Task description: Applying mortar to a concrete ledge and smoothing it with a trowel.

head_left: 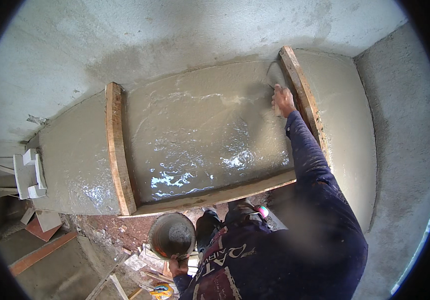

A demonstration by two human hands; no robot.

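Observation:
My right hand [284, 100] is closed round the handle of a trowel [275, 74]. The rounded blade rests at the far right of a wet grey mortar bed [195, 125], close to a wooden board [302, 87]. Down by my body, my left hand [178, 266] grips the near rim of a round bucket [174, 236]. Grey wet mix shows inside the bucket. Part of that hand's fingers is hidden by the rim.
A second board [117, 150] crosses the slab at left, and a form plank [220, 196] runs along its near edge. A plastered wall [150, 30] stands behind. White blocks [30, 172] sit at left. Wood scraps and rubble [145, 260] lie on the ground below.

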